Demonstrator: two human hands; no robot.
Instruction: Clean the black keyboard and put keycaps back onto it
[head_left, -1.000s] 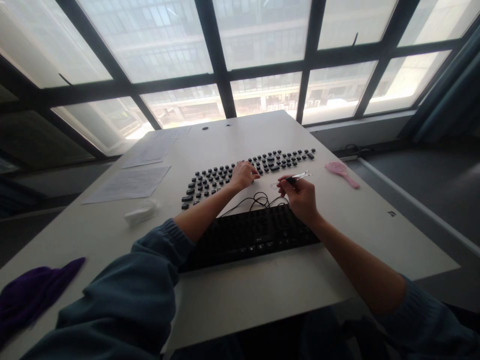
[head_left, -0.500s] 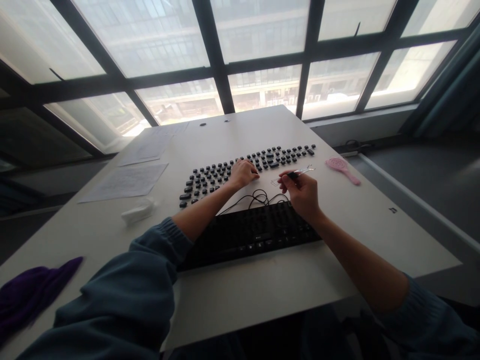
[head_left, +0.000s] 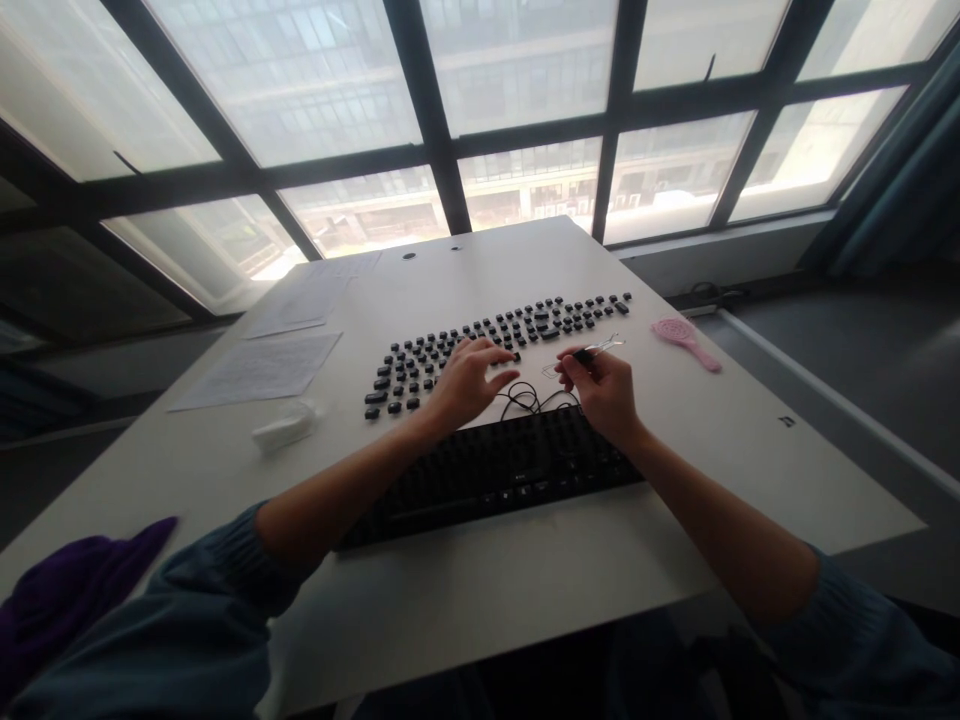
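A black keyboard (head_left: 510,468) lies near the table's front edge, its coiled cable (head_left: 523,398) behind it. Rows of loose black keycaps (head_left: 541,317) are laid out beyond it. My left hand (head_left: 469,382) is over the front of these rows, thumb and fingers apart, with nothing visible between them. One keycap (head_left: 516,357) sits by its fingertips. To the right, my right hand (head_left: 600,392) is closed round a small tool with a dark handle and thin metal wire prongs (head_left: 609,343), which point away to the right.
A pink hairbrush (head_left: 684,340) rests at the table's right side. On the left are paper sheets (head_left: 259,372), a crumpled white wrapper or tissue (head_left: 285,425) and a purple cloth (head_left: 79,585). Windows stand behind the white table (head_left: 495,590).
My left hand has drawn back toward me and to the left, and its fingers have spread, leaving a keycap in view by the fingertips. My right hand has hardly moved.
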